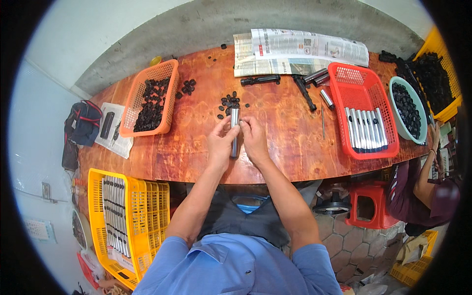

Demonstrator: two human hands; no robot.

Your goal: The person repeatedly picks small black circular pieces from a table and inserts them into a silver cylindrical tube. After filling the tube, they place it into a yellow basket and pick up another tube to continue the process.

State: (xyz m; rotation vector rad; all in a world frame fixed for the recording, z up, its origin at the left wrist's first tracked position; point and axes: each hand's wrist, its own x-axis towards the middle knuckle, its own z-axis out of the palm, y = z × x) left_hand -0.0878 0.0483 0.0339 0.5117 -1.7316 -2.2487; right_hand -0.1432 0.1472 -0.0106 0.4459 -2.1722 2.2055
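Note:
A shiny metal tube [235, 117] stands out lengthwise between my hands over the middle of the wooden table [191, 162]. My left hand [220, 143] is closed round the tube, thumb along its top. Close against the tube's right side is my right hand [255, 141], its thumb and fingertips pinched together; what lies between them is too small to make out. Just beyond the tube's far end lies a loose pile of small black oval plastic caps [229, 102].
An orange basket [173, 93] of black caps is at left; a red basket [388, 147] of tubes at right. Beside it are a pale green bowl [396, 118] and newspaper [305, 44]. A yellow crate [147, 211] of tubes stands lower left. Another person [418, 191] sits at right.

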